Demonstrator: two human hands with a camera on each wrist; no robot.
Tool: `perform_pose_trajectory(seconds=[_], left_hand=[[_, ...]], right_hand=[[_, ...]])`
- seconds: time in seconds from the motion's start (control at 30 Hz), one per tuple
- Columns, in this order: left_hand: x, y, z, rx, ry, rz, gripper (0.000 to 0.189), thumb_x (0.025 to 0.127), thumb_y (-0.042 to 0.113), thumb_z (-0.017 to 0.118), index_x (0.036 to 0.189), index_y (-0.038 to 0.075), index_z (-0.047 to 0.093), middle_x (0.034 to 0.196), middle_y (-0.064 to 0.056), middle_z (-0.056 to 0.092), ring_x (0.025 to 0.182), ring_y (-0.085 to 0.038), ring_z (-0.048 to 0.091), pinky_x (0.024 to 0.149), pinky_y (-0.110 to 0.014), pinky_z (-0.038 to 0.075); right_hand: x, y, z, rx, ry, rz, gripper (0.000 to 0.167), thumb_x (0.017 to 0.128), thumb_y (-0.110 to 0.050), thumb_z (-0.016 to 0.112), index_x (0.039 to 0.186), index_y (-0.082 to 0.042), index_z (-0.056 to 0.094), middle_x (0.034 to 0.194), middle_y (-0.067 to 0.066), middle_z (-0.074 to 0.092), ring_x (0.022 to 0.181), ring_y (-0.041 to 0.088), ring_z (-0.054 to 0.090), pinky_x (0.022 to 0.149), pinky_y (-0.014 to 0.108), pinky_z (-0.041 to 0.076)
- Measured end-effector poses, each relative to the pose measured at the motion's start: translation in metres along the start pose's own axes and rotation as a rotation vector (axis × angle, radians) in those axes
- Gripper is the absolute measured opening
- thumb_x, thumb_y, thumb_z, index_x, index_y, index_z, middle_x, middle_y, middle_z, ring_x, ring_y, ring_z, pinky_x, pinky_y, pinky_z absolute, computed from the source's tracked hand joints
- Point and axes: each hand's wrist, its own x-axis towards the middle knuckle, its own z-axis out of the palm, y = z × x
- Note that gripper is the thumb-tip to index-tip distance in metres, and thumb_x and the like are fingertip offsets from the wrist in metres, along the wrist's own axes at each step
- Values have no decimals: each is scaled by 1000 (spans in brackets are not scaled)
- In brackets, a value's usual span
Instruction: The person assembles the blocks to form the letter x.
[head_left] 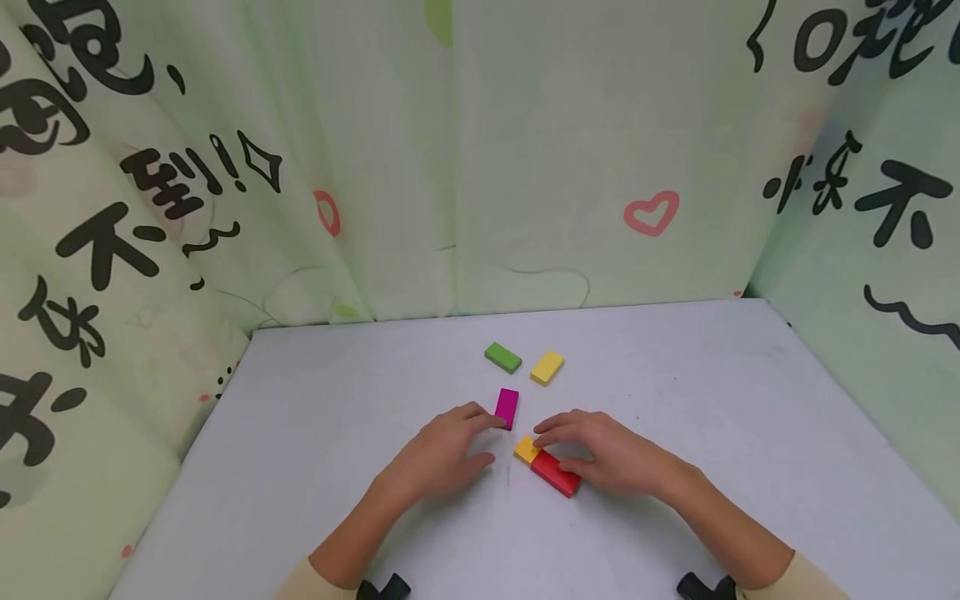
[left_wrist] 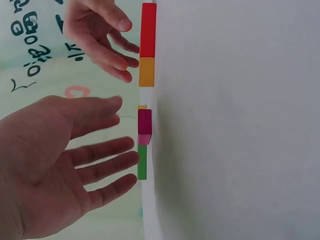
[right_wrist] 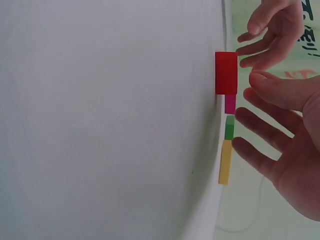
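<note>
My left hand (head_left: pixel 450 450) hovers low over the table with its fingers extended, the fingertips right at the near end of a magenta block (head_left: pixel 507 407). To the right, my right hand (head_left: pixel 611 454) arches over a red block (head_left: pixel 555 476) and an orange block (head_left: pixel 526 450), which lie end to end in one slanting line. Its fingers are spread and loosely bent, with the thumb apart from them in the right wrist view. Neither hand grips a block. Part of the red block's far edge is hidden behind the right hand.
Farther back on the white table (head_left: pixel 337 392) lie a green block (head_left: pixel 502 357) and a yellow block (head_left: pixel 547 367), slightly apart. A pale green curtain (head_left: pixel 540 167) with black lettering and red hearts surrounds the table's back and sides.
</note>
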Motion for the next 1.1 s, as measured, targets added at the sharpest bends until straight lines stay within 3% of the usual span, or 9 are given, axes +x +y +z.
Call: perform_pose_trajectory(seconds=[0.13,0.27,0.57,0.7,1.1], left_hand=[[11,-1,2,-63,51,-87,52,94,26,78,143,19,62,131,-3,65,120,-20,63,98,-38,59],[23,-2,2,-109,61,-138,57,93,25,79,146,18,59,129,-5,65,118,-21,63,95,-38,60],[46,-4,2,-163,53,-162,62,90,26,82,146,17,59,128,-5,65,116,-20,63,90,-34,61],[53,-3,1,-172,50,-160,61,90,25,82,146,16,59,128,-6,65,117,-20,62,89,-33,61],[66,8,1,-182,30,-235,63,88,27,84,146,18,60,131,-8,63,119,-22,58,84,-36,63]], right_hand=[[0,4,0,5,-54,-42,44,96,-6,70,137,-21,69,148,0,61,137,28,57,108,53,51],[-1,7,1,2,-97,-58,48,97,-6,70,142,-22,66,152,-3,58,140,27,54,110,52,50],[2,9,3,17,-166,-37,52,98,-10,69,148,-24,61,159,-8,51,146,24,50,113,53,47],[1,8,2,16,-159,-61,52,98,-8,70,148,-22,61,159,-7,51,144,24,53,112,53,48],[2,11,1,7,-142,-98,53,97,-6,71,147,-21,61,158,-8,52,140,23,57,110,50,50]])
